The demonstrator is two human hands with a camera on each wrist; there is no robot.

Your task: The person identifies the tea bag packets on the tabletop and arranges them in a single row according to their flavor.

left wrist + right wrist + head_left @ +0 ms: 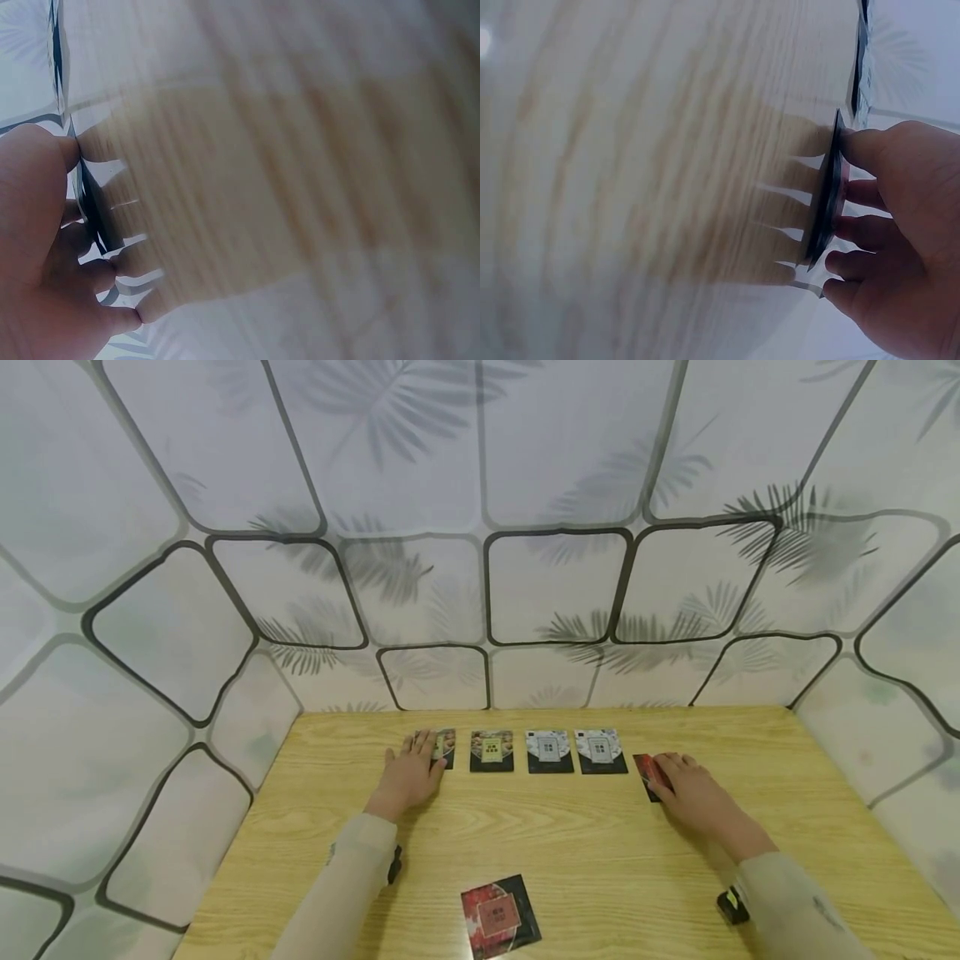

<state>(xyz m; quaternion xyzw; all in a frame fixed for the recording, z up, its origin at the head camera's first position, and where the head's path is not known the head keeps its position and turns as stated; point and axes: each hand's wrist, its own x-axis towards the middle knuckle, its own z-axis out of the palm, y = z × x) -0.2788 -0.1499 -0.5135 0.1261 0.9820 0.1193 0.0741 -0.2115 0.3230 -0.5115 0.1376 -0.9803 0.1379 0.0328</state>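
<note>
My left hand lies on a dark packet with a yellow-green label at the left end of a row, its fingers stretched over it and hiding part of it. In the left wrist view that packet lies under the fingertips. My right hand holds a red and black packet at the row's right end, with thumb and fingers at its edges. Seen from the right wrist, this packet is tilted, its dark edge turned to the camera. The fingers cover much of its face.
Between the hands stand another yellow-labelled packet and two white and black packets, side by side near the table's back edge. A larger-looking red and black packet lies askew at the front of the wooden table. Patterned fabric rises behind.
</note>
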